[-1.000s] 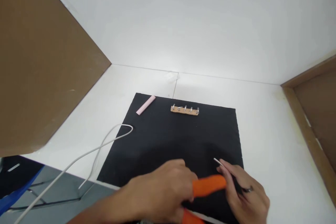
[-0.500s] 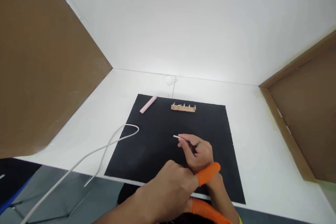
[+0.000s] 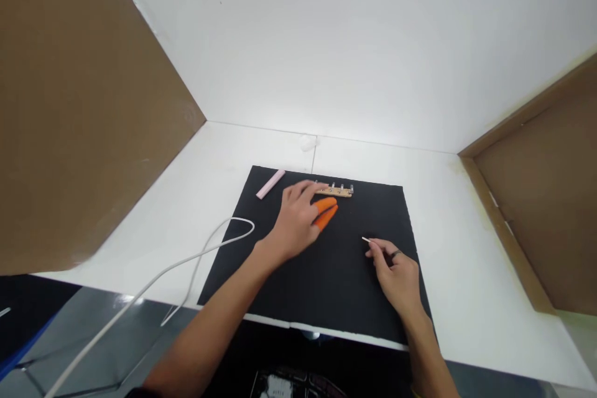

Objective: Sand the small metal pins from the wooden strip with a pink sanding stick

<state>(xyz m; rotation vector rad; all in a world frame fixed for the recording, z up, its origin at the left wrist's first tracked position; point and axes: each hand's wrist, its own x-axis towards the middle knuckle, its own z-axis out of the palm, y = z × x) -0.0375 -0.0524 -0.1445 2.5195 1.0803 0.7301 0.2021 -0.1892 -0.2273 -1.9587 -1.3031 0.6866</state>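
Observation:
My left hand [image 3: 296, 217] reaches over the left end of a small wooden strip [image 3: 344, 192] with several upright metal pieces. Its fingers are stretched out and apart, and orange finger covers [image 3: 325, 210] sit on two of its digits. Whether a fingertip touches the strip cannot be told. To the right, my right hand [image 3: 398, 270] is closed in a pinch on a thin white stick [image 3: 365, 239] that points left. It wears a dark ring. Both hands are above a black mat [image 3: 326, 286].
A pink bar [image 3: 270, 184] lies at the mat's back left. A white cable [image 3: 186, 259] loops over the left edge. A clear, crumpled-looking piece [image 3: 308, 142] lies behind the mat. Brown panels [image 3: 93, 106] flank the white table [image 3: 448, 230] on both sides.
My left hand has left its place across my right wrist and moved forward to the wooden strip. My right hand has shifted right, still pinching the white stick.

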